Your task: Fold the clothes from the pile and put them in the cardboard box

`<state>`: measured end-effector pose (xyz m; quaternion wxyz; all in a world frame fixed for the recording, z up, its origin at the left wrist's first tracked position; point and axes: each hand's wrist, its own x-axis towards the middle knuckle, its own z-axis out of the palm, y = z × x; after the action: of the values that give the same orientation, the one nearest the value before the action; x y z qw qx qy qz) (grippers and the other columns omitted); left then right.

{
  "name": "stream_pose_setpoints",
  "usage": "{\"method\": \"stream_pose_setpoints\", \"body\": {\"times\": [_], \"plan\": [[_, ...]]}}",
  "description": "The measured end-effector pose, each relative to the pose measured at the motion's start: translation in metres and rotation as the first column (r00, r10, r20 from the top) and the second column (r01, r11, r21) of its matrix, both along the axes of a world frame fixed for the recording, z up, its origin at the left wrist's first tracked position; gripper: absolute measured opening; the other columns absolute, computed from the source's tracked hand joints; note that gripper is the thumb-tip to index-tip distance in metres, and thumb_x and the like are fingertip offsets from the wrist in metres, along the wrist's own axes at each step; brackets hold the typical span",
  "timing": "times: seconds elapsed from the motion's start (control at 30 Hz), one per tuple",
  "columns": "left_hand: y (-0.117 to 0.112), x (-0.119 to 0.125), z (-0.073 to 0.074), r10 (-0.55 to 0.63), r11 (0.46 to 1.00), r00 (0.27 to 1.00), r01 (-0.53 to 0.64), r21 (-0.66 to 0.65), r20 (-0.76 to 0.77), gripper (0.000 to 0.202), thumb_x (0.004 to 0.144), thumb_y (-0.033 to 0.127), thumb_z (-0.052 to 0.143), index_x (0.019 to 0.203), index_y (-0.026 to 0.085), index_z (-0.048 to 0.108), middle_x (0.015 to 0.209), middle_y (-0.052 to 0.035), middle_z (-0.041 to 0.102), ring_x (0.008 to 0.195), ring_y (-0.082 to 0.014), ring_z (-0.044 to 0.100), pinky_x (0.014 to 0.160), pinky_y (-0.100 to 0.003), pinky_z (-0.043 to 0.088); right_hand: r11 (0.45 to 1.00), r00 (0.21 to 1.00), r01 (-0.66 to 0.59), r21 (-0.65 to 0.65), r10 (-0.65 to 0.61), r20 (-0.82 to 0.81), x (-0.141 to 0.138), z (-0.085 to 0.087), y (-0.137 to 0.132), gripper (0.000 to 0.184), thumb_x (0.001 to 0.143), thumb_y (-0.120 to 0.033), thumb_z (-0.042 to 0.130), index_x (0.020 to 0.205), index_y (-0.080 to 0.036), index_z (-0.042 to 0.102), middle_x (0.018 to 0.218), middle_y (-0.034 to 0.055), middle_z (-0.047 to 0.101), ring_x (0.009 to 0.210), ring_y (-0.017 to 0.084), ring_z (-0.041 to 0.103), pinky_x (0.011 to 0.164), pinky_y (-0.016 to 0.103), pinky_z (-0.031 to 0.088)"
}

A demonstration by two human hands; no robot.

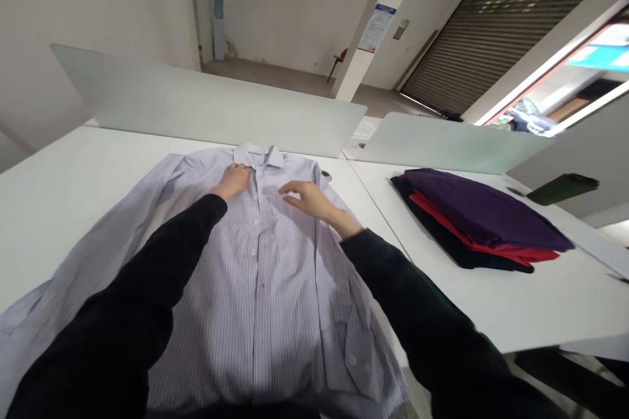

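A pale lilac striped shirt (260, 275) lies face up and buttoned on the white table (73, 170), collar at the far end and its left sleeve spread out to the side. My left hand (234, 180) rests on the chest just left of the collar, fingers curled down onto the cloth. My right hand (307, 198) hovers over or lightly touches the chest right of the button line, fingers stretched out toward the placket. Both my arms are in black sleeves.
A stack of folded clothes (481, 219), purple on top with red and dark layers below, lies on the adjoining table to the right. Frosted divider panels (206, 105) stand along the far edge. A dark green object (563, 188) lies at the far right.
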<state>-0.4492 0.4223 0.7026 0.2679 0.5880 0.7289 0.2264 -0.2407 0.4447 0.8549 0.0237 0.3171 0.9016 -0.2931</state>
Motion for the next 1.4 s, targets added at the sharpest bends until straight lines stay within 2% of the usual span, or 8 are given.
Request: {"method": "stream_pose_setpoints", "body": {"times": [0.1, 0.33, 0.5, 0.93, 1.07, 1.17, 1.27, 1.4], "plan": [[0.013, 0.006, -0.005, 0.003, 1.0, 0.999, -0.002, 0.029, -0.054, 0.048, 0.087, 0.013, 0.034, 0.129, 0.018, 0.058, 0.134, -0.0165, 0.055, 0.126, -0.034, 0.041, 0.101, -0.052, 0.035, 0.971, 0.992, -0.059, 0.23, 0.03, 0.125, -0.038, -0.049, 0.048, 0.033, 0.086, -0.009, 0.051, 0.115, -0.01, 0.065, 0.123, 0.0124, 0.065, 0.116, 0.021, 0.058, 0.103, 0.034, 0.04], [0.015, 0.021, -0.018, 0.037, 0.999, 0.99, -0.035, 0.023, -0.137, 0.048, 0.094, 0.027, 0.03, 0.138, 0.027, 0.048, 0.146, -0.0086, 0.046, 0.136, -0.0347, 0.027, 0.104, -0.054, 0.026, 0.952, 0.981, -0.072, 0.297, 0.014, 0.196, -0.074, -0.111, 0.102, 0.035, 0.085, -0.008, 0.047, 0.116, -0.012, 0.065, 0.127, 0.0162, 0.061, 0.121, 0.031, 0.045, 0.107, 0.054, 0.024], [0.014, 0.022, -0.021, 0.034, 0.999, 0.99, -0.034, 0.001, -0.135, 0.049, 0.094, 0.028, 0.029, 0.14, 0.028, 0.047, 0.148, -0.0072, 0.044, 0.139, -0.0348, 0.024, 0.105, -0.054, 0.024, 0.935, 0.966, -0.203, 0.292, 0.142, 0.218, -0.078, -0.11, 0.125, 0.027, 0.092, -0.016, 0.045, 0.103, -0.019, 0.069, 0.111, 0.0095, 0.068, 0.118, 0.026, 0.045, 0.112, 0.055, 0.005], [0.01, 0.018, -0.01, 0.081, 0.996, 0.997, -0.081, -0.033, -0.009, 0.036, 0.093, 0.029, 0.039, 0.113, 0.027, 0.069, 0.139, -0.0072, 0.051, 0.132, -0.0315, 0.033, 0.106, -0.052, 0.028, 0.944, 0.936, -0.135, 0.302, 0.022, 0.35, -0.108, -0.14, 0.12, 0.019, 0.089, -0.02, 0.05, 0.095, -0.016, 0.068, 0.109, 0.0123, 0.068, 0.11, 0.027, 0.051, 0.105, 0.06, 0.02], [-0.002, 0.027, 0.007, 0.135, 0.987, 0.986, -0.125, -0.103, 0.094, 0.033, 0.09, 0.034, 0.045, 0.106, 0.024, 0.071, 0.126, -0.0113, 0.055, 0.124, -0.0327, 0.04, 0.103, -0.048, 0.032, 0.945, 0.926, -0.078, 0.317, -0.049, 0.374, -0.11, -0.141, 0.12, 0.018, 0.088, -0.019, 0.051, 0.095, -0.016, 0.067, 0.109, 0.0125, 0.068, 0.111, 0.028, 0.051, 0.105, 0.061, 0.02], [-0.011, 0.041, 0.026, 0.146, 0.979, 0.968, -0.111, -0.17, 0.204, 0.028, 0.086, 0.041, 0.053, 0.083, 0.021, 0.072, 0.105, -0.0119, 0.061, 0.112, -0.0309, 0.049, 0.097, -0.044, 0.037, 0.944, 0.917, -0.049, 0.325, -0.087, 0.39, -0.113, -0.141, 0.119, 0.02, 0.089, -0.018, 0.05, 0.099, -0.016, 0.067, 0.111, 0.0139, 0.067, 0.112, 0.028, 0.052, 0.103, 0.061, 0.023], [-0.021, 0.057, 0.045, 0.145, 0.964, 0.925, -0.052, -0.262, 0.351, 0.027, 0.08, 0.035, 0.063, 0.058, 0.019, 0.059, 0.07, -0.0052, 0.057, 0.082, -0.023, 0.058, 0.075, -0.035, 0.043, 0.941, 0.909, -0.031, 0.337, -0.113, 0.4, -0.115, -0.143, 0.118, 0.022, 0.09, -0.018, 0.049, 0.102, -0.016, 0.067, 0.112, 0.0141, 0.067, 0.114, 0.029, 0.052, 0.103, 0.061, 0.025], [-0.049, 0.071, 0.073, 0.202, 0.941, 0.819, -0.009, -0.339, 0.537, 0.023, 0.078, 0.019, 0.058, 0.058, 0.019, 0.048, 0.056, 0.0026, 0.045, 0.054, -0.0114, 0.046, 0.055, -0.027, 0.035, 0.938, 0.904, -0.024, 0.345, -0.127, 0.409, -0.115, -0.143, 0.117, 0.023, 0.09, -0.018, 0.049, 0.103, -0.017, 0.067, 0.114, 0.0129, 0.067, 0.116, 0.03, 0.052, 0.104, 0.062, 0.025]]}}
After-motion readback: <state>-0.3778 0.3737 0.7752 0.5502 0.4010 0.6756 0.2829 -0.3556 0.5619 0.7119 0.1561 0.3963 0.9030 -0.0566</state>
